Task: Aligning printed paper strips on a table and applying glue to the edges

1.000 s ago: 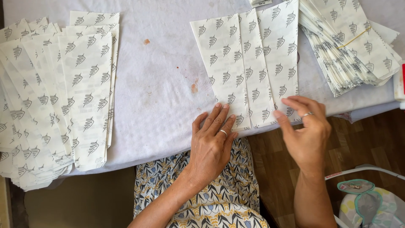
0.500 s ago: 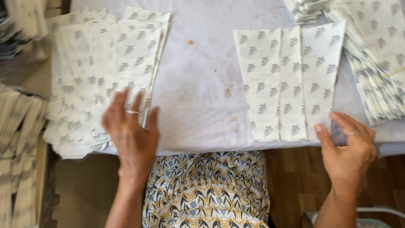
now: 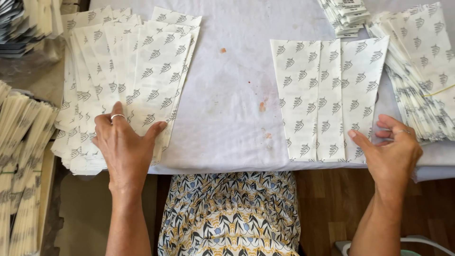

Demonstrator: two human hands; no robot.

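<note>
My left hand (image 3: 124, 147) lies flat, fingers spread, on the near end of a fanned stack of white paper sheets printed with small leaf marks (image 3: 128, 80) at the table's left. My right hand (image 3: 391, 151) hovers at the table's near edge, fingers loosely curled, its thumb touching the lower right corner of three printed paper pieces laid side by side (image 3: 327, 95). It holds nothing.
A white stained cloth covers the table (image 3: 227, 95). A thick pile of the same printed sheets (image 3: 422, 71) sits at the right, a smaller folded bundle (image 3: 346, 14) at the back. Tall stacks of paper (image 3: 21, 156) stand left of the table. Wooden floor lies below.
My left hand has slid further onto the left stack and flattened there. My right hand has moved slightly toward the side-by-side pieces. The view has shifted a little.
</note>
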